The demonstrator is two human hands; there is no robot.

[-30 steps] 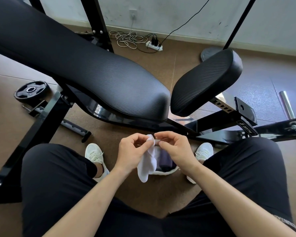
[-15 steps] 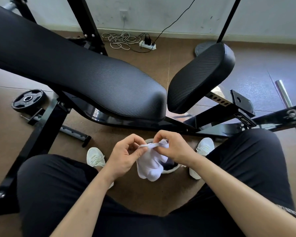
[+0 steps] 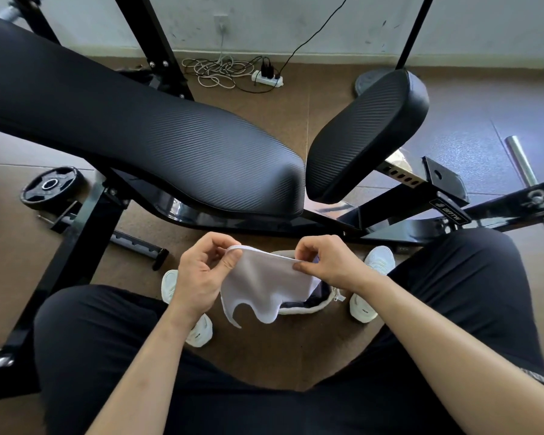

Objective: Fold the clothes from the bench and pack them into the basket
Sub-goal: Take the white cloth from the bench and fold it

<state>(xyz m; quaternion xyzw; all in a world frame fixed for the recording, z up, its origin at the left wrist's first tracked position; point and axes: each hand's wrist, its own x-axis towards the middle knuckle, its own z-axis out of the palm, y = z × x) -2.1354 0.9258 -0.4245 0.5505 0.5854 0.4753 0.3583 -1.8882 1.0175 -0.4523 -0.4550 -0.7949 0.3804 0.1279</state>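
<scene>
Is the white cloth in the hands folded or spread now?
Spread. The left hand and right hand pinch the white cloth at its upper edge, pulled apart, above the basket.

Left hand (image 3: 198,277) and right hand (image 3: 330,262) pinch a white garment (image 3: 261,287) above the basket (image 3: 308,306).

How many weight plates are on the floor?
2. One plate lies at left beside the bench frame; another sits near the wall, partly hidden behind the seat pad. The bench could hide more.
</scene>
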